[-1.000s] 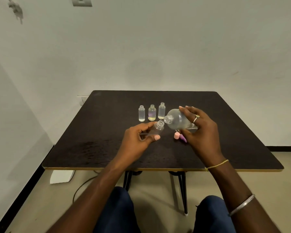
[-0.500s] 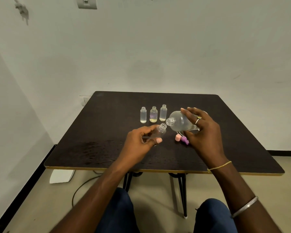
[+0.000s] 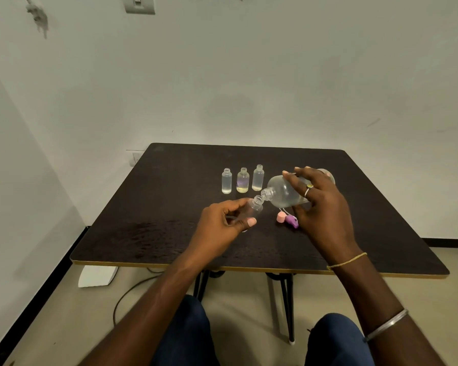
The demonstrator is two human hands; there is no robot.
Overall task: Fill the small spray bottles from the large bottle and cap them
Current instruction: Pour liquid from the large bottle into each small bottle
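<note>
My right hand (image 3: 320, 204) grips the large clear bottle (image 3: 283, 192), tipped on its side with its open neck pointing left. My left hand (image 3: 222, 225) holds a small clear bottle (image 3: 254, 208), tilted so that its mouth sits just under the large bottle's neck. Three more small uncapped bottles (image 3: 242, 180) stand in a row behind, each with a little liquid at the bottom. A pink cap (image 3: 281, 217) and a purple spray cap (image 3: 292, 221) lie on the table below the large bottle.
The dark square table (image 3: 148, 233) stands against a white wall, with a wall close on the left. My knees are under its front edge. A white box (image 3: 97, 276) and a cable lie on the floor at the left.
The large bottle's neck has come closer to the small bottle's mouth, and my left hand has raised the small bottle slightly toward it.
</note>
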